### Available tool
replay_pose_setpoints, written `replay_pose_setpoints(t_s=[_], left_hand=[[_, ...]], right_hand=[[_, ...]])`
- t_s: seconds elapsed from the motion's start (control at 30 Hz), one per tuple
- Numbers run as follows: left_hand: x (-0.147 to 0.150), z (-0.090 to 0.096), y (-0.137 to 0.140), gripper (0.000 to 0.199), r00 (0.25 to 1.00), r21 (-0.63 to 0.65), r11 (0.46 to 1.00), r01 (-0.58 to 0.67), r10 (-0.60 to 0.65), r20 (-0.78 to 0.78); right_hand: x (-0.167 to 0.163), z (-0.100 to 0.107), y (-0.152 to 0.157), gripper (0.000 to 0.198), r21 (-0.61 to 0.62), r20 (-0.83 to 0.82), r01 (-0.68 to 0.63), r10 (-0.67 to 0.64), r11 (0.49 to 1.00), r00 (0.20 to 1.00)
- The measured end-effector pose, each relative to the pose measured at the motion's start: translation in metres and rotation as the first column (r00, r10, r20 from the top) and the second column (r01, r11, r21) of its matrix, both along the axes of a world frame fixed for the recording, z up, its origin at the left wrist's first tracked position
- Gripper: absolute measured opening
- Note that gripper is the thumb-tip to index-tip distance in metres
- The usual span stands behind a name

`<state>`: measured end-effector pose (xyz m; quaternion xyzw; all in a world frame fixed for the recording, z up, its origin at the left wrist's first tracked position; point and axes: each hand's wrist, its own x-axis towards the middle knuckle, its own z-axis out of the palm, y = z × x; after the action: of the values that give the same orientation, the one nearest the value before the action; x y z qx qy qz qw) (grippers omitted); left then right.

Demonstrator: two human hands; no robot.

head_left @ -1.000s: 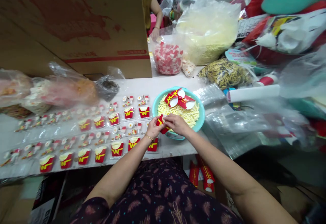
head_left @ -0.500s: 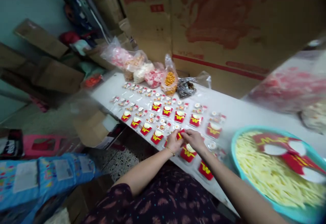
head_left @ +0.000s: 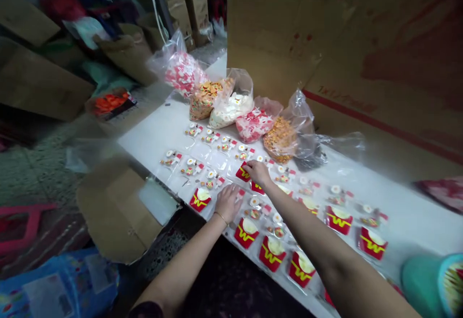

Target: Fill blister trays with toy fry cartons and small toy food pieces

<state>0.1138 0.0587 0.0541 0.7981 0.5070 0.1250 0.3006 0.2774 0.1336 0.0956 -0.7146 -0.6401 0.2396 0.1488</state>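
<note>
My right hand (head_left: pixel 258 172) reaches over the middle of the table, its fingertips closed on the edge of a small red toy fries box (head_left: pixel 242 172) with a yellow W. The box is at a clear plastic tray; whether it rests fully in it I cannot tell. My left hand (head_left: pixel 228 202), with a thin bracelet at the wrist, lies nearer the front edge, fingers stretched out over a tray. Beside it on the left is another red fries box (head_left: pixel 200 200). Rows of clear trays hold small toy food pieces (head_left: pixel 192 167), and several have red boxes (head_left: pixel 246 232).
Along the back of the white table (head_left: pixel 148 135) stand plastic bags of small pieces: orange (head_left: pixel 280 137), red-and-white (head_left: pixel 255 123) and white (head_left: pixel 233 108). A turquoise tub (head_left: pixel 419 279) is at the right. An open cardboard box (head_left: pixel 108 212) sits below the left edge.
My view has swung left along the table. My hands, together around a red box before, are now apart: the right reaches to the back row, the left rests by the front row.
</note>
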Motion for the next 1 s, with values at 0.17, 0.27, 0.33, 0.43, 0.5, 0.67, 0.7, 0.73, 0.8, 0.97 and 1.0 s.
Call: replay_pose_setpoints(t_s=[0.17, 0.27, 0.33, 0.43, 0.5, 0.67, 0.7, 0.73, 0.8, 0.97, 1.0], left_hand=[[0.012, -0.024, 0.029, 0.063, 0.977, -0.069, 0.995, 0.069, -0.081, -0.195], [0.018, -0.032, 0.033, 0.067, 0.971, -0.116, 0.991, 0.064, -0.089, -0.221], [0.019, -0.032, 0.032, 0.067, 0.97, -0.127, 0.99, 0.06, -0.088, -0.225], [0.016, -0.03, 0.032, 0.065, 0.969, -0.117, 0.991, 0.068, -0.094, -0.23], [0.015, -0.027, 0.034, 0.063, 0.966, -0.088, 0.994, 0.071, -0.09, -0.242], [0.016, -0.023, 0.057, 0.058, 0.951, 0.003, 0.999, 0.049, -0.045, -0.305], [0.018, -0.024, 0.063, 0.057, 0.947, 0.008, 0.997, 0.074, -0.067, -0.313], [0.019, -0.025, 0.068, 0.055, 0.943, 0.009, 0.995, 0.104, -0.095, -0.32], [0.022, -0.028, 0.076, 0.051, 0.931, 0.007, 0.988, 0.153, -0.142, -0.335], [0.02, -0.035, 0.083, 0.045, 0.916, 0.014, 0.982, 0.189, -0.171, -0.363], [0.019, -0.036, 0.083, 0.044, 0.916, 0.023, 0.981, 0.19, -0.169, -0.363]], right_hand=[[-0.025, -0.038, 0.044, 0.022, -0.101, 0.104, 0.041, -0.031, 0.994, 0.994], [-0.027, -0.059, 0.051, 0.019, -0.182, 0.102, 0.021, -0.002, 0.983, 0.995], [-0.021, -0.063, 0.05, 0.016, -0.206, 0.074, -0.02, 0.036, 0.978, 0.997], [-0.009, -0.056, 0.039, 0.02, -0.182, 0.046, -0.073, 0.083, 0.981, 0.996], [-0.004, -0.047, 0.027, 0.026, -0.148, 0.045, -0.098, 0.105, 0.984, 0.993], [-0.011, -0.043, -0.001, 0.044, -0.129, 0.132, -0.234, 0.25, 0.964, 0.959], [-0.014, -0.047, -0.004, 0.047, -0.149, 0.15, -0.23, 0.252, 0.962, 0.956], [-0.017, -0.05, -0.007, 0.048, -0.177, 0.163, -0.214, 0.243, 0.961, 0.956], [-0.021, -0.058, -0.009, 0.05, -0.235, 0.183, -0.186, 0.231, 0.954, 0.956], [-0.023, -0.064, -0.003, 0.049, -0.267, 0.155, -0.166, 0.213, 0.949, 0.965], [-0.021, -0.062, -0.003, 0.049, -0.259, 0.144, -0.163, 0.205, 0.952, 0.968]])
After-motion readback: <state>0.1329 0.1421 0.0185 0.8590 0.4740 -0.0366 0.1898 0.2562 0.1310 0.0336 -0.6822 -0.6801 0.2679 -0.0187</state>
